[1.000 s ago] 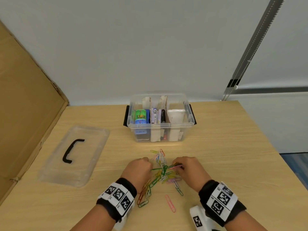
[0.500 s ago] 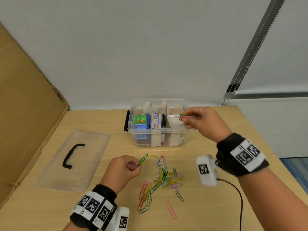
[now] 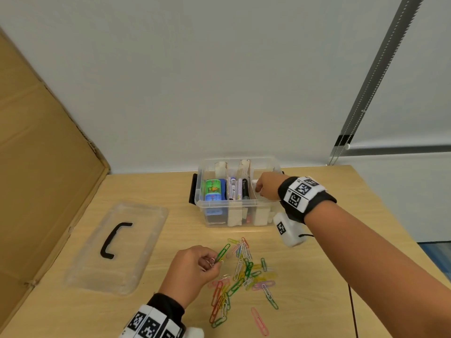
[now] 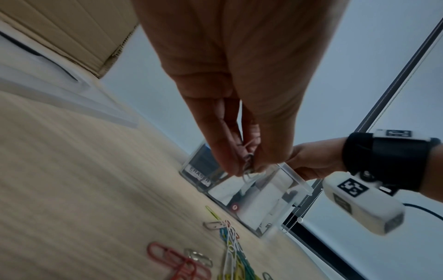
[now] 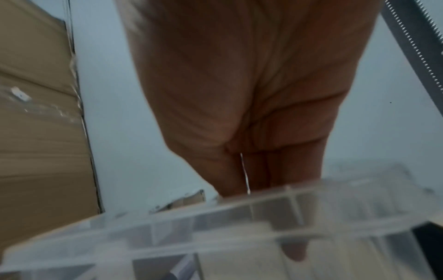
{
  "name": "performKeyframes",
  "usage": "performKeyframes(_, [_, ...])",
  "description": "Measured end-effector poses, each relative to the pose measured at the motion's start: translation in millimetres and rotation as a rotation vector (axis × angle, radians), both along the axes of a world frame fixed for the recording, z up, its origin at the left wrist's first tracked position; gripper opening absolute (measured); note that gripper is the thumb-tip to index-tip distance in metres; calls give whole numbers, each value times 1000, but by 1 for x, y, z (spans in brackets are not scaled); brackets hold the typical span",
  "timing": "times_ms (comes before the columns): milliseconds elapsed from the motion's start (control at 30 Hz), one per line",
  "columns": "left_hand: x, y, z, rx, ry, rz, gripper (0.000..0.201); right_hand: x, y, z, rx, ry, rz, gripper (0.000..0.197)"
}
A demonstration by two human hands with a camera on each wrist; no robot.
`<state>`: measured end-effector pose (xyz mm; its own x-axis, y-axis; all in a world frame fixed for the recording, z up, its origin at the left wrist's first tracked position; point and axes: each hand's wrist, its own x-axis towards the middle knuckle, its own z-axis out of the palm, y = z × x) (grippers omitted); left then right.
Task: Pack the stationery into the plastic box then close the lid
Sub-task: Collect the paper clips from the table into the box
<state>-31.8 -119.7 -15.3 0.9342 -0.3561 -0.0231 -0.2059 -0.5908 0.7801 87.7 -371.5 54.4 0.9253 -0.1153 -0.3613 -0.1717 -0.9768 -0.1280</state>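
Observation:
The clear plastic box (image 3: 262, 203) stands open at the back of the table, with an eraser (image 3: 214, 190) and pens (image 3: 238, 189) in its left and middle compartments. My right hand (image 3: 258, 187) reaches down into the right compartment, and a thin paper clip (image 5: 245, 173) shows pinched between its thumb and fingers. In front of the box lies a loose pile of coloured paper clips (image 3: 244, 272). Just left of the pile, my left hand (image 3: 214, 262) pinches a few clips, among them a green clip (image 3: 223, 252) that sticks up. The clear lid (image 3: 136, 240) with its black handle lies flat on the left.
A brown cardboard sheet (image 3: 48, 167) leans along the table's left side. The table's right edge runs close behind my right forearm. A black cable (image 3: 352, 308) hangs from the right wrist camera. A pink clip (image 3: 258, 320) lies alone near the front.
My right hand carried clips from the pile up to the box and has dipped into its right compartment. My left hand lifted a few clips and drew back to the left.

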Motion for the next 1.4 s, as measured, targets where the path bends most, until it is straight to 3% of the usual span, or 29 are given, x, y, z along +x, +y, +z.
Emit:
performKeyframes(100, [-1, 0, -2, -19, 26, 14, 19, -31, -8, 5, 201, -285, 10, 28])
performKeyframes(200, [1, -5, 4, -62, 34, 28, 19, -79, -17, -9, 159, -642, 0, 29])
performKeyframes(400, [32, -62, 55, -132, -120, -49, 11, -123, -34, -64, 53, -737, 64, 46])
performKeyframes(600, [82, -146, 90, -90, -262, -26, 13, -123, -36, -76, 95, -761, 83, 57])
performKeyframes(700, [104, -168, 79, 67, -243, -48, 12, -124, -35, -77, 105, -757, 78, 58])
performKeyframes(867, [116, -190, 69, 658, -158, -221, 23, -124, -36, -77, 117, -766, 94, 59])
performKeyframes(1000, [124, -200, 74, 876, -102, -307, 28, -124, -36, -78, 131, -772, 85, 59])
performKeyframes(1067, [124, -196, 78, 841, -71, -342, 31, -125, -35, -77, 133, -772, 86, 59])
performKeyframes(1133, [119, -185, 83, 666, -84, -348, 33, -126, -34, -75, 134, -760, 88, 57])
performKeyframes(1300, [78, -128, 82, 243, -447, -213, 29, -139, -29, -69, 175, -766, 86, 54])
performKeyframes(1400, [47, -84, 65, 156, -472, -155, 26, -152, -14, -70, 230, -838, 173, 40])
